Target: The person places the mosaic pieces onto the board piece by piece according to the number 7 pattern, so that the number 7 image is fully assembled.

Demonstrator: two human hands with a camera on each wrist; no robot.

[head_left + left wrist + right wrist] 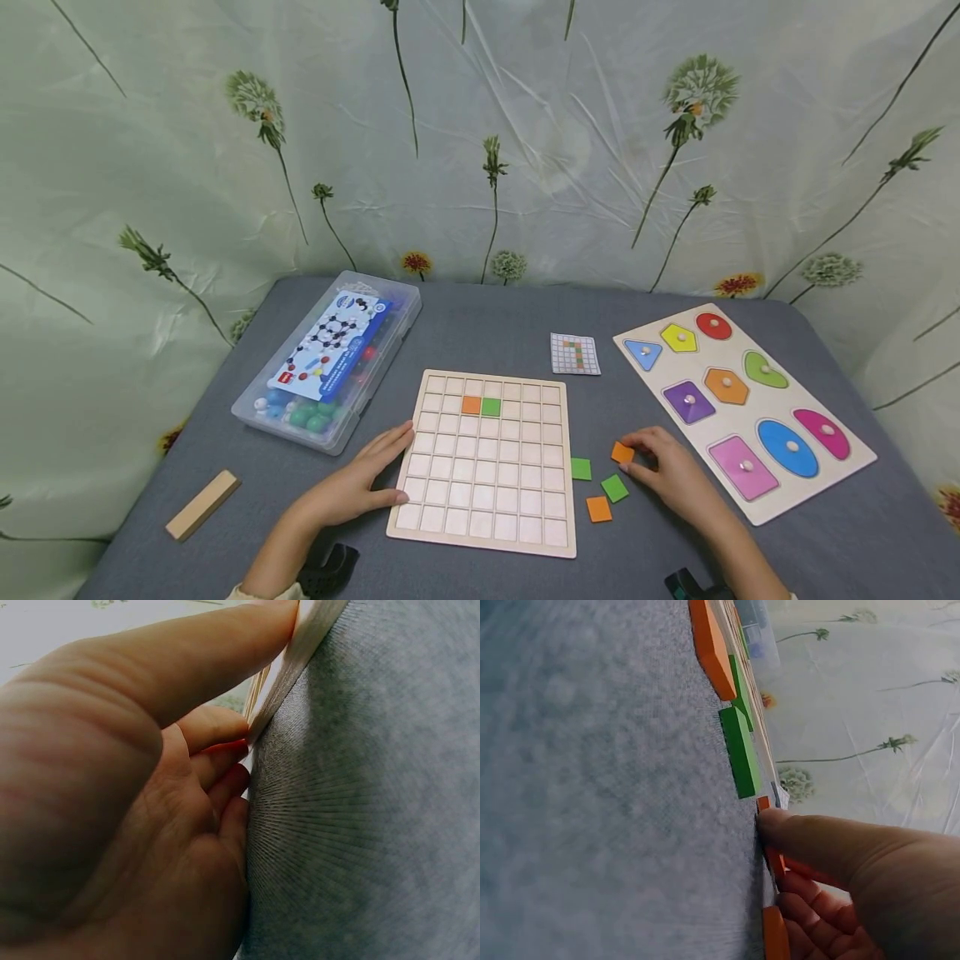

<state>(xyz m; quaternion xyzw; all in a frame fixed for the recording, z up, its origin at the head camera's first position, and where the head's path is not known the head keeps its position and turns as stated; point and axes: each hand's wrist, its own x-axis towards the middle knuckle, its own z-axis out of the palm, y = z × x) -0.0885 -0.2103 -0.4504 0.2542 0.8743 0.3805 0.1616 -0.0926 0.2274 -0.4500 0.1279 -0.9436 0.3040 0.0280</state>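
A wooden grid board (480, 492) lies on the table, with an orange tile (471, 405) and a green tile (491, 407) side by side in its upper rows. Along the board's left edge rests my left hand (352, 479), thumb and fingertips touching the rim. To the right of the board, my right hand (671, 471) pinches an orange square tile (622, 452) between thumb and fingers, close over the cloth. Near it lie two green tiles (615, 488) and an orange tile (598, 509). The right wrist view shows another orange tile (775, 934) beneath this hand.
A small pattern card (575, 354) lies behind the board. At the right is a knobbed shape puzzle (660, 367). A clear plastic case (337, 433) of molecule-model parts stands back left, and a wooden block (202, 505) lies front left. Floral cloth hangs behind the table.
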